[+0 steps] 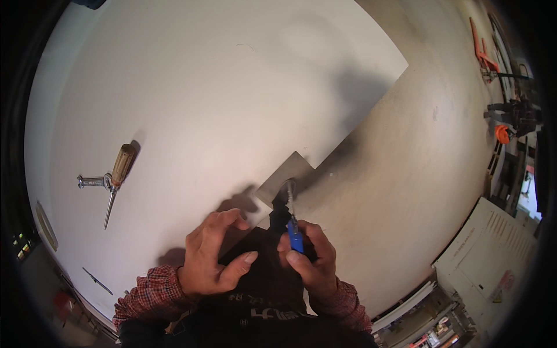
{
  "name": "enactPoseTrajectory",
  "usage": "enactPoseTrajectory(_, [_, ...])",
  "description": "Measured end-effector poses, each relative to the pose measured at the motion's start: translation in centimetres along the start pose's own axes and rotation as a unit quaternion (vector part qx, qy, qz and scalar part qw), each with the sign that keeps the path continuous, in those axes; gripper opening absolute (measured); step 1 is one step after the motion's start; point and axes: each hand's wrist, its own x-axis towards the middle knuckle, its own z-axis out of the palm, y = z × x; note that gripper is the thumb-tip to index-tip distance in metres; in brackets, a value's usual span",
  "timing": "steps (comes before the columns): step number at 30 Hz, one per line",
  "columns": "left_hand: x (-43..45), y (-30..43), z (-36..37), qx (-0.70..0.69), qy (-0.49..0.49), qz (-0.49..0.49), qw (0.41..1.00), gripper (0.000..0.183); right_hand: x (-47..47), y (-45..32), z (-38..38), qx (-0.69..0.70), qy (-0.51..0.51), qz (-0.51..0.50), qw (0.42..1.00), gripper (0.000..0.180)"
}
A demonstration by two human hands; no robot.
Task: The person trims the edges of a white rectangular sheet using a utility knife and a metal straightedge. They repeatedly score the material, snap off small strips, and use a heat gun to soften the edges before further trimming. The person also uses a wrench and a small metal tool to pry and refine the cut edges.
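Observation:
My right hand (311,256) is closed round the blue handle of a slim pointed metal tool (295,235); its exact kind is not clear. The tool's thin shaft points away from me, over a dark opening in a small grey plate (285,172). That plate lies across the edge of a large white sheet (196,113). To the left of the plate, my left hand (215,252) hovers with fingers apart and nothing in it. A screwdriver-like tool with a wooden handle (123,163) rests on the sheet's left part, its metal shank beside a short wrench (93,182).
A thin dark tool (97,280) lies at the lower left, near an oval object (46,226). Beyond the brown floor-like surface (404,161) on the right stand a light metal cabinet (483,256), an orange object (502,134) and orange-red equipment (483,52). A person in dark clothes (520,115) is at far right.

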Motion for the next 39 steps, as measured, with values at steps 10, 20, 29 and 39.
enactPoseTrajectory(10, [9.6, -3.2, 0.0, 0.361, 0.024, 0.129, 0.923, 0.097, 1.4, 2.5, -1.9, 0.135, 0.121, -0.041, 0.982, 0.042])
enactPoseTrajectory(20, [10.7, -2.5, 1.6, 0.332, 0.042, 0.119, 0.935, 0.086, 2.1, 2.8, -1.1, 0.146, 0.099, -0.069, 0.982, 0.041])
enactPoseTrajectory(29, [9.7, -2.6, 1.2, 0.305, 0.023, 0.11, 0.946, 0.09, 1.8, 3.7, -3.4, 0.122, 0.134, -0.109, 0.977, 0.038])
enactPoseTrajectory(39, [9.7, -2.3, 1.4, 0.297, 0.025, 0.104, 0.949, 0.089, 4.6, 1.3, -2.7, 0.085, 0.096, -0.114, 0.985, 0.038])
